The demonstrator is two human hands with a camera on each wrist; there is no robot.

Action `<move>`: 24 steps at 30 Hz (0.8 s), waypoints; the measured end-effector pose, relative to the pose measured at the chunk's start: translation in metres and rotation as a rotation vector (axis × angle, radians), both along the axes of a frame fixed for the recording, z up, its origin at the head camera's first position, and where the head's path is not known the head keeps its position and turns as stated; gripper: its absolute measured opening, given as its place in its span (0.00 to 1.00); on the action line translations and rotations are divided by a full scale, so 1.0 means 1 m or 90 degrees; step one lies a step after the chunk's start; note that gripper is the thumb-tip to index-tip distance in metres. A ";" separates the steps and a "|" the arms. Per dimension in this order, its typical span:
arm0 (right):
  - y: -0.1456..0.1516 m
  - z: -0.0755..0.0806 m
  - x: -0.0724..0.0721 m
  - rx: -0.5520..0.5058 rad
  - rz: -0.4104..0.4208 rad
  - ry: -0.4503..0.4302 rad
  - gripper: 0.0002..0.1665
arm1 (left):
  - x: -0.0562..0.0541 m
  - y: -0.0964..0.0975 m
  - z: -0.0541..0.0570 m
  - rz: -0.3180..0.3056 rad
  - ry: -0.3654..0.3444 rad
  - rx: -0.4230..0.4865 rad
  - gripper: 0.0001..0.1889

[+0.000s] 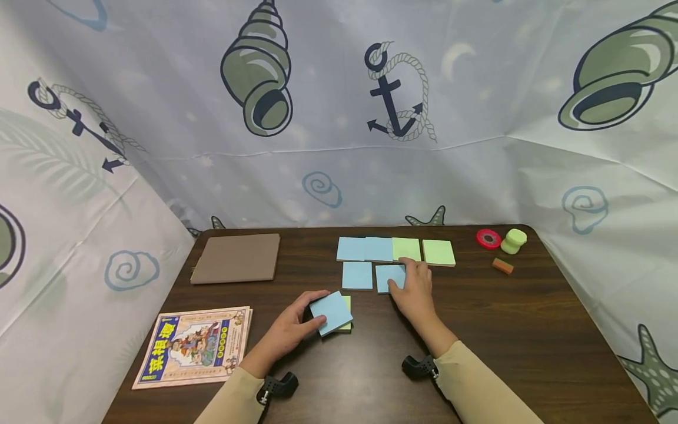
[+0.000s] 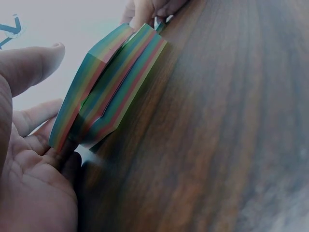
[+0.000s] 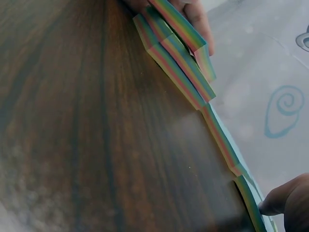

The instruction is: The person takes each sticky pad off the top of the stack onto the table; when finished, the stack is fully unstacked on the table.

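My left hand (image 1: 293,324) holds a blue-topped sticky note pad (image 1: 332,313) at a tilt, thumb at its near edge. Below it lies a green-topped pad (image 1: 345,325), mostly hidden; the left wrist view shows rainbow-striped pad edges (image 2: 108,82) in layers. My right hand (image 1: 415,291) grips another blue pad (image 1: 389,277), with the thumb (image 3: 277,200) pressed to its near edge. To that pad's left sits a blue pad (image 1: 357,275). Behind them runs a row of two blue pads (image 1: 351,249) and two green pads (image 1: 438,252).
At the table's back left lies a flat brown board (image 1: 238,259). An illustrated booklet (image 1: 193,344) is at the front left. Toward the back right are a red ring-shaped item (image 1: 488,238), a pale green spool-shaped item (image 1: 514,241) and a small orange-brown block (image 1: 502,266).
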State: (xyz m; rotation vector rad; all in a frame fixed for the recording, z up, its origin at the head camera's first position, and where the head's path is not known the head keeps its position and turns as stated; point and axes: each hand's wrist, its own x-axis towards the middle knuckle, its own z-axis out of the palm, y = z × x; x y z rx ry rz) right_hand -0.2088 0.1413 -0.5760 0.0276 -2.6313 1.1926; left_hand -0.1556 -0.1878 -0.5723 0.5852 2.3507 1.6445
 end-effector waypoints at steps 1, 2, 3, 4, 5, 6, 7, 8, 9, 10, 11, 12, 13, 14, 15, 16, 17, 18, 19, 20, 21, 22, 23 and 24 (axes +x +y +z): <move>0.000 0.000 0.000 -0.001 0.002 -0.004 0.38 | 0.000 0.000 0.001 0.001 -0.004 0.001 0.31; 0.000 0.001 0.000 0.000 0.003 -0.007 0.38 | 0.000 0.000 0.001 0.002 -0.004 0.001 0.31; 0.000 0.001 0.000 0.001 0.003 -0.009 0.38 | 0.000 0.000 0.001 0.002 -0.004 -0.001 0.31; 0.001 0.000 0.000 -0.001 0.003 -0.010 0.38 | 0.000 0.000 0.001 0.002 -0.003 -0.001 0.31; 0.001 0.000 -0.001 -0.004 0.003 -0.011 0.37 | 0.000 0.000 0.001 0.002 -0.002 0.000 0.31; 0.001 0.000 -0.001 -0.011 0.003 -0.010 0.37 | 0.000 0.000 0.002 0.002 -0.003 0.000 0.31; 0.002 -0.001 -0.001 -0.020 0.001 -0.005 0.37 | 0.001 0.000 0.002 0.002 -0.005 0.001 0.31; 0.002 -0.001 -0.001 -0.035 -0.001 -0.001 0.36 | 0.001 0.000 0.002 0.001 -0.005 0.001 0.31; 0.002 -0.001 -0.001 -0.053 -0.002 0.004 0.36 | 0.001 0.000 0.003 0.001 -0.005 0.001 0.32; 0.002 -0.001 -0.001 -0.070 -0.003 0.010 0.35 | 0.001 0.000 0.002 0.000 -0.003 0.002 0.32; 0.003 -0.001 -0.001 -0.086 -0.003 0.015 0.34 | 0.001 0.000 0.003 0.000 -0.003 0.003 0.32; 0.003 -0.001 0.000 -0.101 -0.003 0.022 0.33 | 0.001 0.001 0.003 0.001 -0.002 0.002 0.32; 0.003 -0.001 0.000 -0.113 -0.003 0.029 0.32 | 0.001 0.001 0.003 0.001 0.001 0.002 0.32; 0.003 0.000 0.000 -0.129 0.000 0.036 0.31 | 0.002 0.001 0.003 0.002 0.002 0.001 0.32; 0.003 0.001 0.001 -0.140 0.002 0.045 0.30 | 0.002 0.001 0.003 0.002 0.003 0.001 0.32; 0.003 0.002 0.001 -0.151 0.005 0.055 0.28 | 0.002 0.001 0.004 0.003 0.003 0.001 0.32; 0.003 0.002 0.001 -0.162 0.011 0.067 0.27 | 0.002 0.001 0.004 0.004 0.002 0.002 0.32; 0.002 0.003 0.001 -0.179 0.020 0.080 0.25 | 0.002 0.001 0.004 0.004 0.001 0.003 0.32; 0.001 0.004 0.002 -0.199 0.032 0.089 0.24 | 0.002 0.001 0.004 0.004 0.001 0.004 0.32; 0.000 0.005 0.003 -0.225 0.050 0.098 0.22 | 0.002 0.001 0.005 0.005 0.001 0.004 0.32; -0.001 0.005 0.004 -0.250 0.070 0.101 0.21 | 0.002 0.001 0.005 0.005 0.002 0.003 0.32; -0.003 0.006 0.006 -0.279 0.096 0.099 0.20 | 0.002 0.001 0.005 0.004 0.003 0.004 0.33; -0.005 0.006 0.008 -0.316 0.130 0.091 0.20 | 0.002 0.001 0.004 0.004 0.006 0.003 0.33; -0.007 0.006 0.010 -0.353 0.165 0.076 0.21 | 0.002 0.001 0.004 0.004 0.008 0.001 0.33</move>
